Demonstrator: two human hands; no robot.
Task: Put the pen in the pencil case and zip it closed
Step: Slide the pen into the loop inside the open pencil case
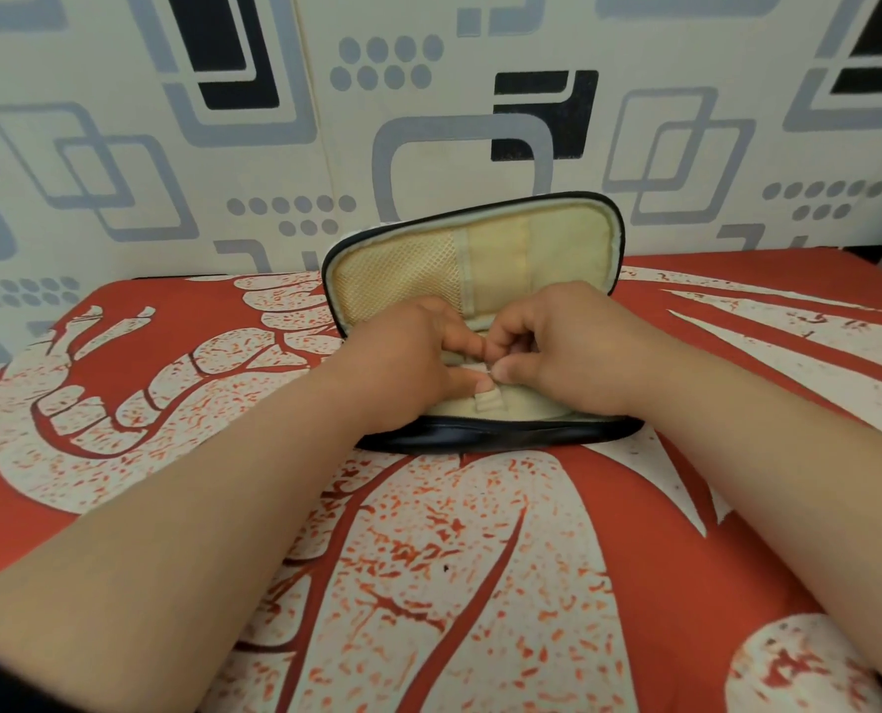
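Red patterned cloth [480,584] supports open pencil case [480,249], lid propped up for access. Left hand [408,352] and right hand [557,342] curl inside; grip contents indiscernible.

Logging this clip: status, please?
Left hand and right hand together inside the open pencil case. Something small pinched between them; pen not identifiable. Case unzipped. Nothing in the way.

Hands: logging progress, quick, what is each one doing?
Left hand: fingers pinched inside the open pencil case; contents unclear.
Right hand: same, fingers curled, contents unclear.
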